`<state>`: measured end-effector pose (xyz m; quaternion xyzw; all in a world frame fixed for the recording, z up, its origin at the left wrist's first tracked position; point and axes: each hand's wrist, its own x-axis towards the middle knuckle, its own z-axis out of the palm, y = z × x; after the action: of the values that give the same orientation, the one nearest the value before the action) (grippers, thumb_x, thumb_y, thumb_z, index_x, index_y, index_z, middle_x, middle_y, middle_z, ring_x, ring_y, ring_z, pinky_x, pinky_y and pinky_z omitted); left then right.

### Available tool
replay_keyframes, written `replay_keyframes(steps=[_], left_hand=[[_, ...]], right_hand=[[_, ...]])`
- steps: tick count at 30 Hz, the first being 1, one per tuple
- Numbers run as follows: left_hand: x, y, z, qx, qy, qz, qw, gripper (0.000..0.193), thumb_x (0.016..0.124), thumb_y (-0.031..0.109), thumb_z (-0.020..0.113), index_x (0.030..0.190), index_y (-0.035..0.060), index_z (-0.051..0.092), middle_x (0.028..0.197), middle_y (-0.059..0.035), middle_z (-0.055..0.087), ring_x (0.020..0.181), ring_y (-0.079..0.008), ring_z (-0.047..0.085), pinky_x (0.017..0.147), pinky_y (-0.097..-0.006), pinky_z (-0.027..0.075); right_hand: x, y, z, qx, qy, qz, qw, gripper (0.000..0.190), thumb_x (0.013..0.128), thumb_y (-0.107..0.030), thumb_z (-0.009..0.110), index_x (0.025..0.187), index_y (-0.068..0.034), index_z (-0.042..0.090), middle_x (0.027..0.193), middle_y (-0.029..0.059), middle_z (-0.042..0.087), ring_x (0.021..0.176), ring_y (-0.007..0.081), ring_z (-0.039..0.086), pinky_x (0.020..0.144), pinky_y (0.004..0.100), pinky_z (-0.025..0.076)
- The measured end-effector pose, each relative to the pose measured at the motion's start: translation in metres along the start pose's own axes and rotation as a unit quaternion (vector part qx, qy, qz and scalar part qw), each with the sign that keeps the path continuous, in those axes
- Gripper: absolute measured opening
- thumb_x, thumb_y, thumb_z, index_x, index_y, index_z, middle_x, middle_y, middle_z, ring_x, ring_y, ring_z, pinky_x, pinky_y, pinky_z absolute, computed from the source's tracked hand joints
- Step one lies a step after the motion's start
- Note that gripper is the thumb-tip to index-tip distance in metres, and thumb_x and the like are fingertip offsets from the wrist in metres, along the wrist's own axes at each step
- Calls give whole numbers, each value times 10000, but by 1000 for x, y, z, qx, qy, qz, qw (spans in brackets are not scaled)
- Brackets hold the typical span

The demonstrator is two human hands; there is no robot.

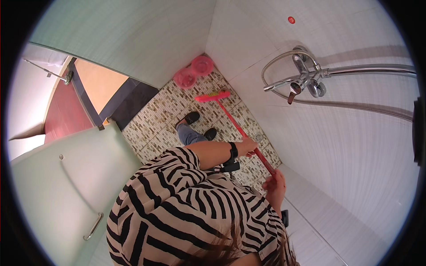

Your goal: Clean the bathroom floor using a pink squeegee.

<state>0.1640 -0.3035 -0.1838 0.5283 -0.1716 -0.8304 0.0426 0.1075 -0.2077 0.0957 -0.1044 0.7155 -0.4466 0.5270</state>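
Note:
A broom (233, 120) with a red handle and a pink head with yellow-green bristles slants across the patterned tile floor (163, 113). Its head lies near a round floor drain (223, 90) by the far corner. My left hand (249, 147), with a black band on the wrist, is closed around the middle of the handle. Nearer my body, my right hand (276, 183) grips the handle's upper end; some of its fingers are blurred. My dark shoes (192, 117) are on the tiles left of the handle.
Two pink plastic basins (202, 66) sit in the corner. A chrome shower mixer (301, 79) with a hose juts from the right wall. A second drain (258, 137) lies beside that wall. At left, a frosted glass door (66, 173) stands by the doorway, with a mop (68, 77) beyond.

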Motion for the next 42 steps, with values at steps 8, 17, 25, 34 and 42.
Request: replay_keyframes(steps=[8,17,25,34,42], left_hand=[[-70,47,21,-126,-166,-13,978,217,881,220,556,726,69,543,669,-51,565,604,-184,578,580,-382,518],[-4,42,-49,-207,-141,65,966,80,796,135,586,794,113,509,659,-29,508,584,-206,538,622,-438,488],[-48,53,-73,-183,-58,60,980,79,834,143,538,790,89,501,675,-50,497,583,-224,535,645,-456,508],[-85,81,-57,-152,-78,59,984,129,889,168,497,795,80,491,716,-73,515,670,-240,576,658,-452,518],[-31,52,-98,-172,-46,45,983,109,834,166,547,753,101,515,650,-28,504,603,-213,546,646,-458,507]], right_hand=[[-29,-83,11,-342,-118,-128,923,177,883,-93,544,1023,-10,612,683,24,593,583,107,578,545,228,479],[24,-52,102,-593,-197,-330,708,157,728,-120,627,885,-112,644,725,153,619,665,337,611,611,376,484],[16,-46,108,-558,-239,-326,724,152,730,-81,613,879,-75,643,725,131,618,661,309,610,621,362,484],[-4,-75,90,-546,-222,-329,738,160,721,-72,611,872,-114,645,669,103,579,589,286,576,548,358,452],[23,-32,122,-569,-257,-360,693,120,720,-126,638,837,-141,621,650,81,551,586,285,579,537,379,454]])
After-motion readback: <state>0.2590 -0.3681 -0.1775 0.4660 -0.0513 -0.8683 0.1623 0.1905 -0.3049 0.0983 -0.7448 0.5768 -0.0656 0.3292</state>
